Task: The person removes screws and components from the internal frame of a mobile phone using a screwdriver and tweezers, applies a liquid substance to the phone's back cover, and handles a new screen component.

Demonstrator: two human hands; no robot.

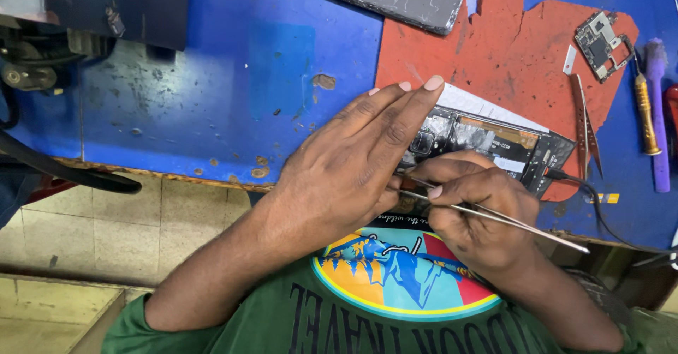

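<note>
The left hand [353, 163] is laid flat, fingers pressed together, over the opened phone [494, 146] on the red mat [515, 50]. Tweezers [494, 216] are pinched by the right hand [473, 213]. A white label [487, 108] is seen along the phone's far edge.

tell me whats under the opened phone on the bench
The opened phone lies on a torn red mat over the blue bench. The left hand covers its near end, so nothing under there shows.

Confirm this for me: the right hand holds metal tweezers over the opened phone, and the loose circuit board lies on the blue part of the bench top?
Not quite. The head view shows the circuit board on the red mat, not the blue surface. The rest holds: the right hand holds the tweezers over the opened phone.
</note>
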